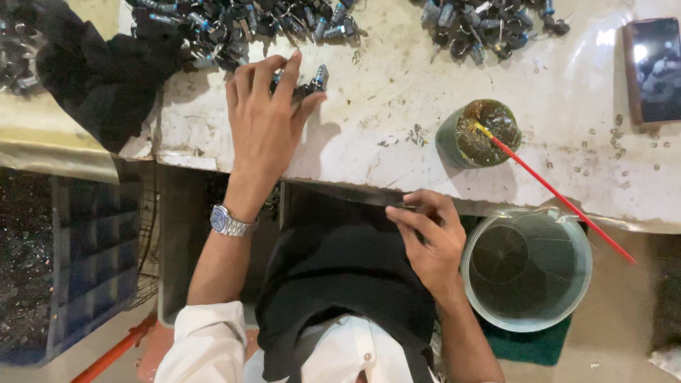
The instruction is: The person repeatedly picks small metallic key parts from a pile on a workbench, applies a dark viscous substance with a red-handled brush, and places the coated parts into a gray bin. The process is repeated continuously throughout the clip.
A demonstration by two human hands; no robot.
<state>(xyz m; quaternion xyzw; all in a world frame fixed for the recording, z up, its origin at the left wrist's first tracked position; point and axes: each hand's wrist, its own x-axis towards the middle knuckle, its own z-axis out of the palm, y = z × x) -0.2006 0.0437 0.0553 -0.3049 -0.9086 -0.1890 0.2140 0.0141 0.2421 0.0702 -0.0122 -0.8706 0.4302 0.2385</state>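
Note:
My left hand (266,117) lies on the white worktable (397,85), fingers closed around a small dark metal lock part (316,79) that sticks out near the thumb. A silver wristwatch (228,222) sits on that wrist. My right hand (429,237) is low at the table's front edge, fingers pinched on a small piece I cannot make out, above the black cloth (340,276) on my lap. Piles of similar dark metal parts (241,25) lie along the table's far side.
A small green tub of brown grease (481,135) holds a red stick (560,197). A clear plastic container (528,266) stands below the table edge. A phone (654,69) lies at the right. Black cloth (99,74) and a blue crate (85,262) are at the left.

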